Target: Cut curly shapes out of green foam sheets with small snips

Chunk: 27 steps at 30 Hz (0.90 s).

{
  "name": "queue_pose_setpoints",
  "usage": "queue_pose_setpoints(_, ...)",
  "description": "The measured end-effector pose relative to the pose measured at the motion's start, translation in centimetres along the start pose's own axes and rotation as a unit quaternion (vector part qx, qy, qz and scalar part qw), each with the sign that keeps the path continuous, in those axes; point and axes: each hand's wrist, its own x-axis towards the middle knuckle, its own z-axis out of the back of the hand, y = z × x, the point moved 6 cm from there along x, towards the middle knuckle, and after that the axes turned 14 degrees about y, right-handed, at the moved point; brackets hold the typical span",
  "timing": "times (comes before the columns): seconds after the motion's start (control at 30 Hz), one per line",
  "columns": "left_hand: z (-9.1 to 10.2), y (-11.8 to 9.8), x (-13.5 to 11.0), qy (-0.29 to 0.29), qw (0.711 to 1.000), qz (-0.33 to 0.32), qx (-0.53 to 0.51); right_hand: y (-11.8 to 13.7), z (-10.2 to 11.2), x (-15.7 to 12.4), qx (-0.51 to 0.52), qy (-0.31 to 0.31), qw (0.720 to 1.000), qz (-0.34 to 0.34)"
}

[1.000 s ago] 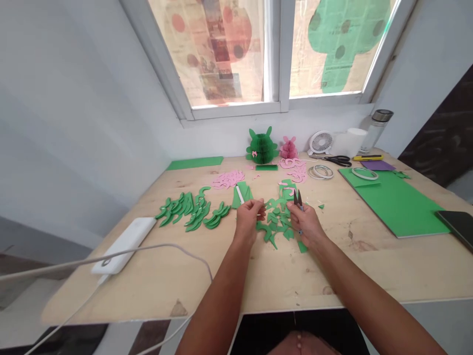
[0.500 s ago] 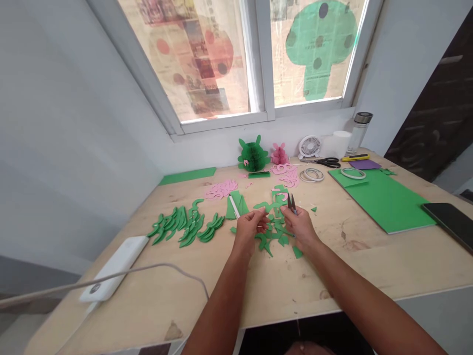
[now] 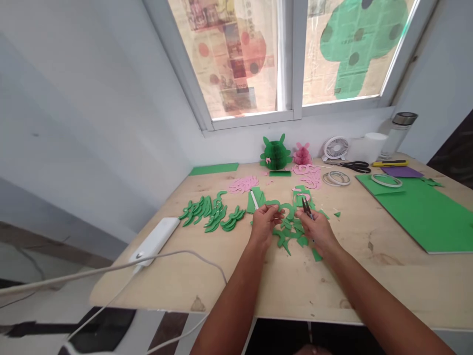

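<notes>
My left hand pinches a curved green paper cut-out and holds it just above a loose heap of green paper pieces at the middle of the wooden table. My right hand is closed round small dark snips, whose blades point up and away, close to the right end of the cut-out. Both hands hover over the heap, a few centimetres apart.
Rows of finished green cut-outs lie to the left, pink cut-outs behind. A white power bank with its cable sits near the left edge. Green foam sheet, tape rolls, black scissors, a fan, a bottle and paper honeycomb figures stand at the back right.
The camera view has swung about; my hands stay over the heap. My left hand has raised the curved green piece slightly, and the snips remain beside it.
</notes>
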Motion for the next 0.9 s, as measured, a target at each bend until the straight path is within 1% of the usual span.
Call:
queue_pose_setpoints(0.13,0.3,-1.1,-0.3,-0.005,1.0,0.0,0.01,0.0,0.7,0.1,-0.023,-0.03,0.999,0.002)
queue_pose_setpoints(0.23,0.3,-2.2,-0.6,0.005,0.999,0.006,0.044,-0.2,1.0,0.3,-0.028,-0.027,0.999,-0.001)
queue_pose_setpoints(0.3,0.7,-3.0,-0.8,0.014,0.997,0.008,0.075,-0.3,1.1,0.4,-0.029,-0.024,0.999,-0.001)
queue_pose_setpoints(0.4,2.5,-4.4,-1.2,0.029,0.989,0.022,0.14,-0.3,1.1,0.4,-0.033,-0.022,0.999,-0.002)
queue_pose_setpoints(0.5,5.8,-6.0,-1.7,0.042,0.97,0.056,0.232,-0.4,1.0,0.4,-0.034,-0.018,0.999,-0.004)
queue_pose_setpoints(0.57,8.2,-7.1,-2.0,0.052,0.946,0.082,0.308,-0.5,0.9,0.5,-0.032,-0.012,0.999,-0.009)
queue_pose_setpoints(0.63,10.2,-8.2,-2.0,0.064,0.921,0.093,0.373,-0.6,0.8,0.4,-0.032,-0.007,0.999,-0.018)
queue_pose_setpoints(0.67,11.0,-8.8,-1.8,0.07,0.906,0.092,0.407,-0.6,0.7,0.4,-0.033,-0.004,0.999,-0.023)
queue_pose_setpoints(0.73,12.0,-9.6,-1.3,0.091,0.867,0.098,0.481,-0.6,0.7,0.4,-0.039,-0.002,0.999,-0.027)
queue_pose_setpoints(0.77,12.4,-9.9,-0.9,0.096,0.839,0.102,0.526,-0.7,0.7,0.4,-0.043,0.0,0.999,-0.026)
queue_pose_setpoints(0.83,13.0,-10.4,0.0,0.099,0.759,0.116,0.633,-0.7,0.9,0.5,-0.049,-0.001,0.999,-0.019)
queue_pose_setpoints(0.87,13.1,-10.5,0.4,0.1,0.735,0.122,0.659,-0.8,1.0,0.6,-0.052,-0.003,0.999,-0.015)
queue_pose_setpoints(0.9,13.2,-10.6,0.9,0.101,0.718,0.126,0.678,-0.9,1.1,0.7,-0.055,-0.006,0.998,-0.011)
